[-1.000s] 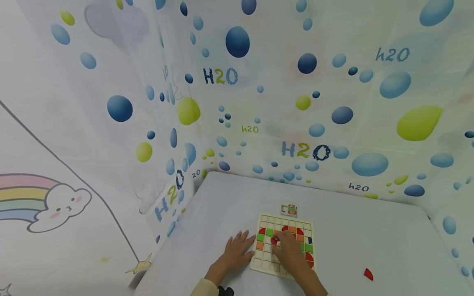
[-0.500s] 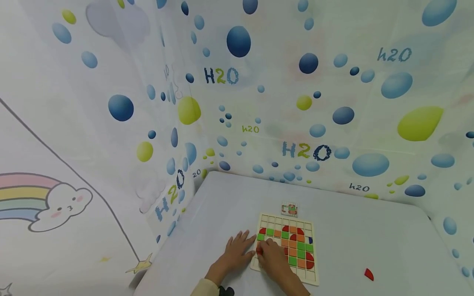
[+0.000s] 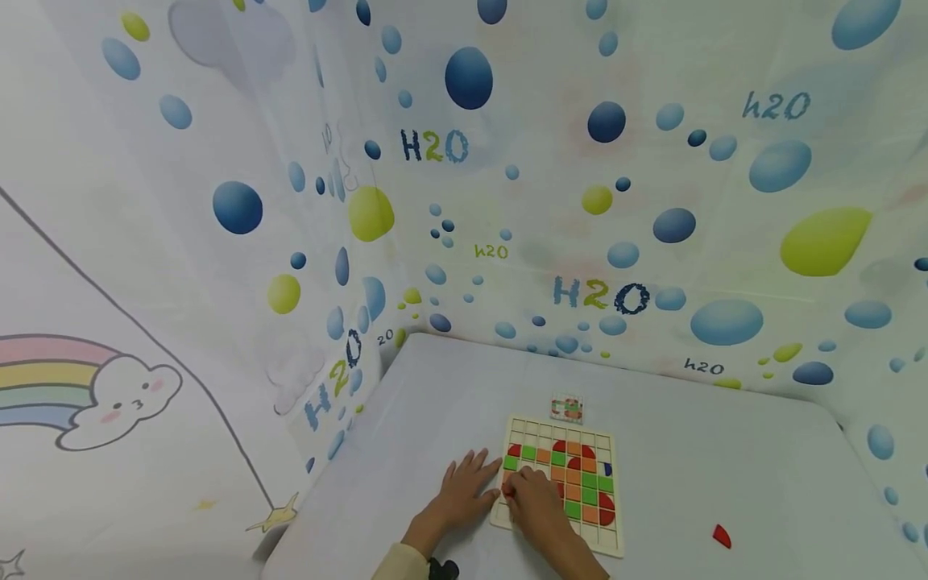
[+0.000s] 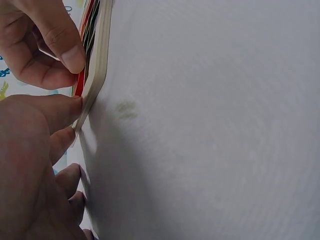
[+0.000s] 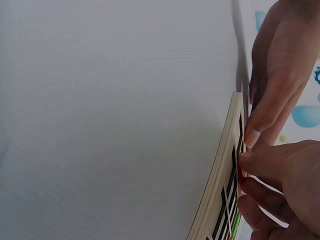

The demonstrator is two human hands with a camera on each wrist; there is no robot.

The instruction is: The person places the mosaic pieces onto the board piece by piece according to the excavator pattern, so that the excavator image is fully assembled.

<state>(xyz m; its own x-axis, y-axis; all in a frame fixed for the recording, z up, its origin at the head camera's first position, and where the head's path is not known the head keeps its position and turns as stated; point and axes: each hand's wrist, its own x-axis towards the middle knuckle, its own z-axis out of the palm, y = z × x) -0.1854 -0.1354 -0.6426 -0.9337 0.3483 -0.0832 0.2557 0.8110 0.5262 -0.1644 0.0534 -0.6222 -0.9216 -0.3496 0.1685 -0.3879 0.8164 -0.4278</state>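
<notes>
A pale square grid board [image 3: 522,432] lies on the table, with red, orange and green tiles in many of its cells. My right hand [image 3: 536,501] is over the board's left side and pinches a red piece [image 4: 80,84] between thumb and fingers, low against the grid. The fingers cover most of that piece, so its full shape is hidden. Beside the board's left edge, my left hand [image 3: 464,488] rests with fingers spread; its fingertips touch the rim, as the left wrist view shows.
A small patterned card [image 3: 567,408] lies just behind the board. Off to the right on the white table [image 3: 790,475] is a loose red quarter-circle tile [image 3: 721,536]. A blue tile [image 3: 607,469] sits near the board's right edge. Printed curtains [image 3: 522,209] stand behind the table.
From the middle of the board, my right hand has moved left to the left-edge cells with the red piece, uncovering the central tiles. My left hand has stayed put.
</notes>
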